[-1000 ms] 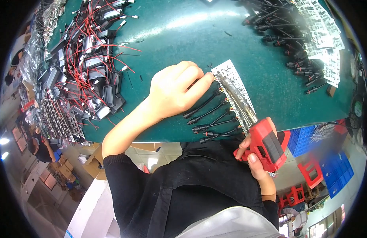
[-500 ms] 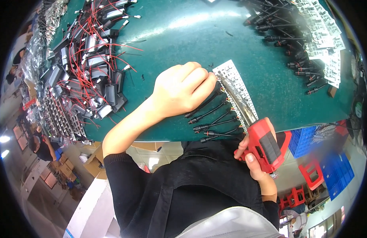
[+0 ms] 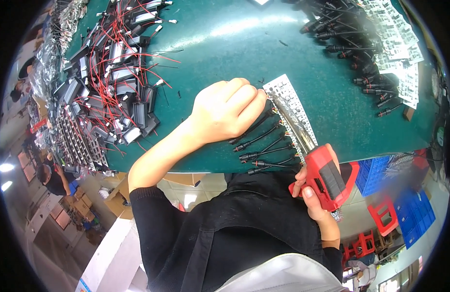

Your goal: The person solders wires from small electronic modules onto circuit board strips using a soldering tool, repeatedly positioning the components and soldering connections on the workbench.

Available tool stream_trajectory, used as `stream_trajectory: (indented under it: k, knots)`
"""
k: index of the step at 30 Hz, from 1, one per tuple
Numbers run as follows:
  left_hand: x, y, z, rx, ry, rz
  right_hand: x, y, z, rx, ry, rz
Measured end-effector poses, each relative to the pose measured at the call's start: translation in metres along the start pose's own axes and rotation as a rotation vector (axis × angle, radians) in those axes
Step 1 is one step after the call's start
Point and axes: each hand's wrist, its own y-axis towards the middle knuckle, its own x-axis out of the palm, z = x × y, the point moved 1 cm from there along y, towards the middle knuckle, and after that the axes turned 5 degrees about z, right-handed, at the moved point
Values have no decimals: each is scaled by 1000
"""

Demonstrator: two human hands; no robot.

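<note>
My right hand (image 3: 316, 198) grips a red gun-shaped tool (image 3: 329, 176) with a dark panel on its body. Its long metal barrel lies over a white circuit board panel (image 3: 295, 104) and points to the panel's far end. There my left hand (image 3: 228, 109) is closed, fingertips pinched at the panel's left corner. What they pinch is hidden behind the fingers. Several black cables with connectors (image 3: 256, 156) run from the panel's left edge toward the near edge of the table, partly under my left hand.
On the green table (image 3: 210, 58), black housings with red wires (image 3: 120, 87) pile up at left, beside strips of small parts (image 3: 79, 138). More white panels with black cables (image 3: 400, 53) lie at far right. Blue crates (image 3: 370, 175) and a red stool (image 3: 382, 217) stand below.
The whole view has shifted slightly. Both hands keep their hold, and the tool's barrel stays over the panel with little visible movement.
</note>
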Motion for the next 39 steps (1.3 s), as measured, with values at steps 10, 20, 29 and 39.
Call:
stream_trajectory:
  k: [10,20,29,39]
  knots:
    - [-12,2,2,-2,34,-88,-2,-2,-6,-130,122,108]
    - [-14,-2,3,-17,80,-65,-6,-5,6,-211,210,153]
    - [-86,-12,-100,-123,388,-401,-22,-9,0,-266,225,179]
    - [-94,38,-38,-350,23,237,-31,-21,-10,-267,178,182]
